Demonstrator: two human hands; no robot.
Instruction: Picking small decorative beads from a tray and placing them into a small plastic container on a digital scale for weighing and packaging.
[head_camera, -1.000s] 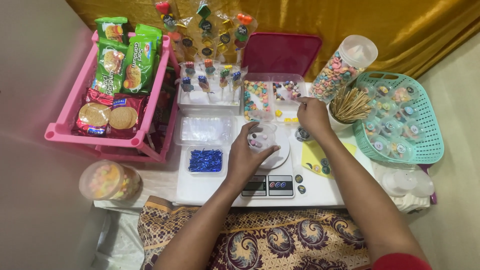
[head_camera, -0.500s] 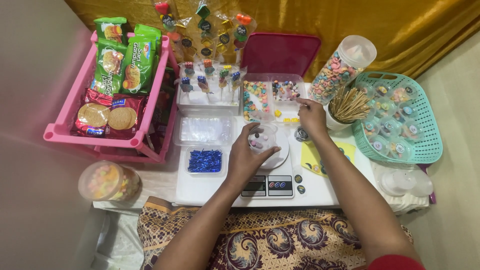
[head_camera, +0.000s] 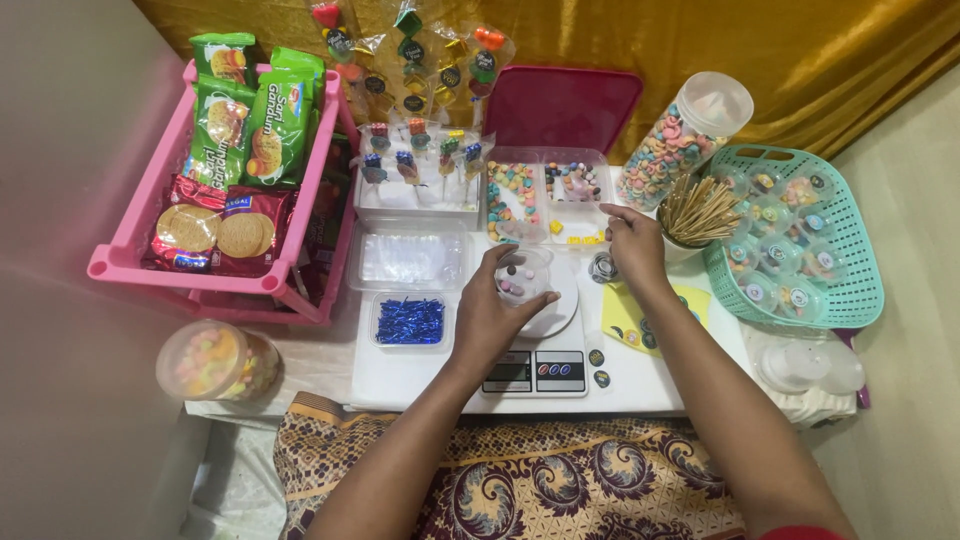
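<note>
Compared with a second ago, the right hand is sitting lower and closer to the divided candy tray, its fingers bent over the tray's near edge; whether they are pinching a sweet I cannot tell. Meanwhile the left hand is staying curled around the small clear cup, steadying it on the round plate of the kitchen scale, with a few candies lying inside. Around them a tub of blue twist ties is sitting to the left, a cup of wooden sticks and a teal basket to the right
</note>
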